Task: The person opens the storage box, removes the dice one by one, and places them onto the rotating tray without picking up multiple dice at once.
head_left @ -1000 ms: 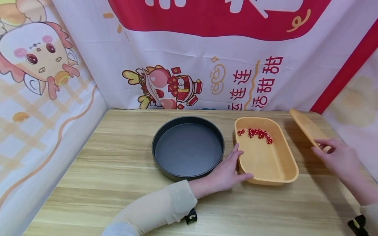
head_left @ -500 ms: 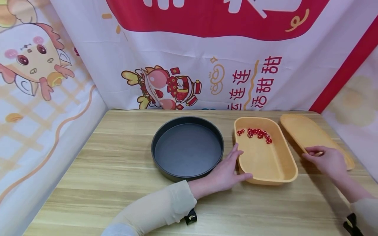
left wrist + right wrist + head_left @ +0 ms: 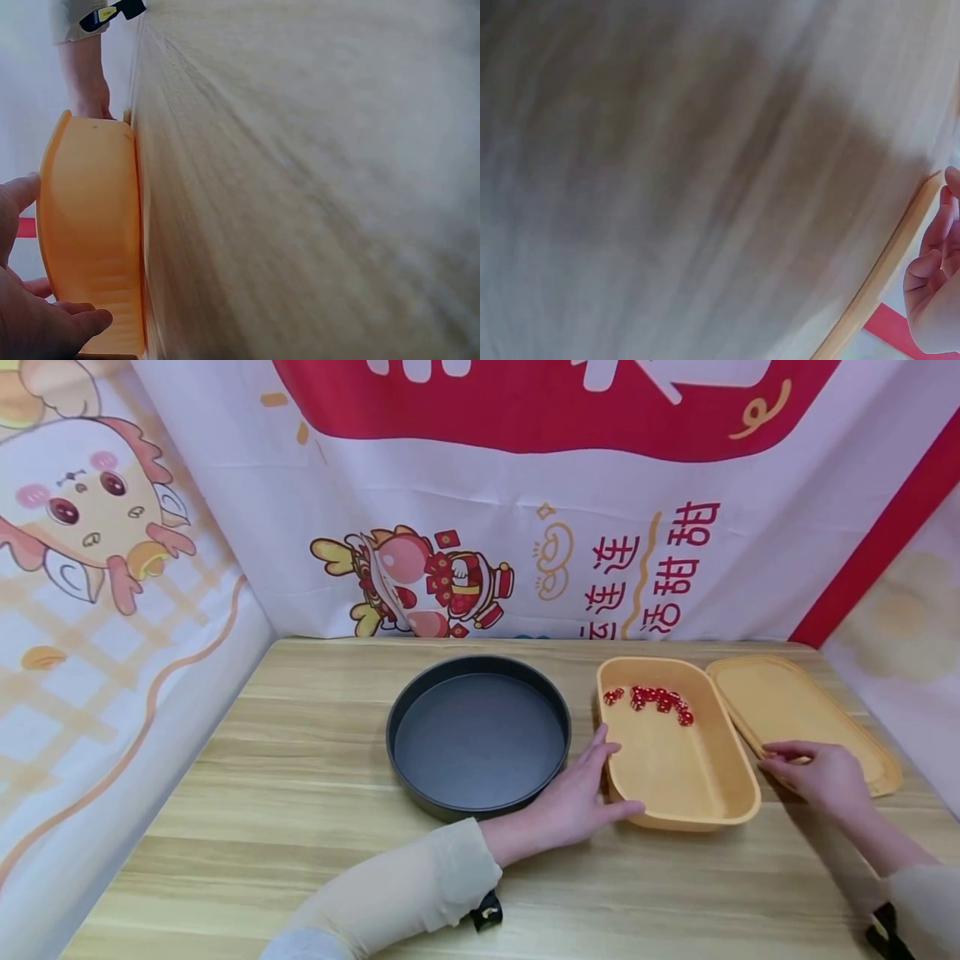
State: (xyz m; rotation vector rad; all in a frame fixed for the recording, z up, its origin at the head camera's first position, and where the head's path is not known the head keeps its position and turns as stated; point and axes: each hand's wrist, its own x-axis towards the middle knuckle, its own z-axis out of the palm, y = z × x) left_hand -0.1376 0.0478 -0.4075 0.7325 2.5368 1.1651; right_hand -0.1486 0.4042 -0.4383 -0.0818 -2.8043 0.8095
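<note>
The fingers (image 3: 592,753) of the left hand (image 3: 562,797) are spread wide and rest against the near left side of the yellow box (image 3: 663,768), perhaps to steady it. The right hand (image 3: 828,777) is bent, and its thumb and forefinger pinch the side edge of the lid (image 3: 802,702). This lid lies nearly flat, just to the right of the box, so the inside is left open to the hands. To the left, the round dark pan (image 3: 480,743) stands on the surface (image 3: 322,735), near enough for things to pass between them, I suppose. Farther, the red dice (image 3: 663,703) are gathered toward the far end inside the box. Behind hangs a printed cloth (image 3: 465,477).

Both sleeves are cut off by the picture border. The left hand hides a little of the pan's rim. The right wrist view cuts its hand, so how firm the pinch is, I cannot tell. The dice crowd together and are hard to count.
</note>
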